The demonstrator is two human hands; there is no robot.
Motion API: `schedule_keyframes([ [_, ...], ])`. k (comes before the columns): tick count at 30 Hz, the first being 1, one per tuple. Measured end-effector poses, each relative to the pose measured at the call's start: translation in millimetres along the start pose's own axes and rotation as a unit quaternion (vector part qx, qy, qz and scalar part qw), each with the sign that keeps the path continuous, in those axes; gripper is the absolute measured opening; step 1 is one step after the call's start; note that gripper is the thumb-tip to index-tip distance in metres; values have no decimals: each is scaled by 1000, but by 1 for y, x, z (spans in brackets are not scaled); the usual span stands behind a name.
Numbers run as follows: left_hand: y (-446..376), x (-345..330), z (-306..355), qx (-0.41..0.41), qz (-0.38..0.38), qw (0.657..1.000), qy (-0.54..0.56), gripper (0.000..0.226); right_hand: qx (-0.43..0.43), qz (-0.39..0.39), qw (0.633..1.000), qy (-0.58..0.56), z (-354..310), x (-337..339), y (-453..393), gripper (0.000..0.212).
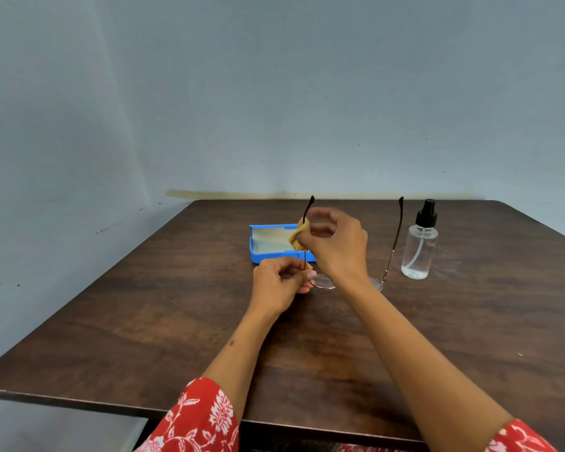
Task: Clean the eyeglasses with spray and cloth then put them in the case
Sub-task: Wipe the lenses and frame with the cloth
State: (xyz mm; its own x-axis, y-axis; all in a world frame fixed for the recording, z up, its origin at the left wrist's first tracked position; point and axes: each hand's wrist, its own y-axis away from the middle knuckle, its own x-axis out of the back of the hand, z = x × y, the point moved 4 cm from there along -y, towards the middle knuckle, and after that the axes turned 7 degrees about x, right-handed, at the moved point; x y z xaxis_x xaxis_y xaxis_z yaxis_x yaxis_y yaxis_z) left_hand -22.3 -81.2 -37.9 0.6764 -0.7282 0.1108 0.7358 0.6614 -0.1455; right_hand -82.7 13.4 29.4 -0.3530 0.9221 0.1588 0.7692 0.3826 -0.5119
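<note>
I see my left hand (282, 282) pinching the eyeglasses (356, 278) at the left hinge, lenses down near the wooden table (144, 321), both temple arms standing upright. My right hand (335, 243) pinches a yellow cloth (299, 236) around the left temple arm, partway up it; the fingers are blurred. The open blue glasses case (268, 246) lies just behind my hands, its pale lining showing. The clear spray bottle (419, 246) with a black pump top stands upright to the right, just beside the right temple arm.

Both hands (279, 282) (335, 244) raised, fingers pinching
</note>
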Motion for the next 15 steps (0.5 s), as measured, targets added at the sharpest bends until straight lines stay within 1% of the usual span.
schedule_keyframes([
  [2, -1, 0, -1, 2, 3, 1000, -4, 14, 21, 22, 999, -24, -11, 4, -6, 36],
  [4, -2, 0, -2, 4, 3, 1000, -4, 15, 36, 35, 998, -39, -16, 5, -8, 34],
  [7, 0, -1, 0, 5, -3, 1000, -6, 16, 23, 24, 999, -29, -5, 1, 0, 22],
  [11, 3, 0, 4, 2, -9, 1000, -10, 12, -1, 3, 1000, 1, 11, -3, 9, 24],
  [13, 2, 0, 2, 3, -8, 1000, -2, 13, 7, 10, 1000, -9, 6, -1, 5, 21],
  [15, 0, -1, -1, 6, -5, 1000, 1, 19, 27, 31, 998, -37, -2, 3, -1, 16],
])
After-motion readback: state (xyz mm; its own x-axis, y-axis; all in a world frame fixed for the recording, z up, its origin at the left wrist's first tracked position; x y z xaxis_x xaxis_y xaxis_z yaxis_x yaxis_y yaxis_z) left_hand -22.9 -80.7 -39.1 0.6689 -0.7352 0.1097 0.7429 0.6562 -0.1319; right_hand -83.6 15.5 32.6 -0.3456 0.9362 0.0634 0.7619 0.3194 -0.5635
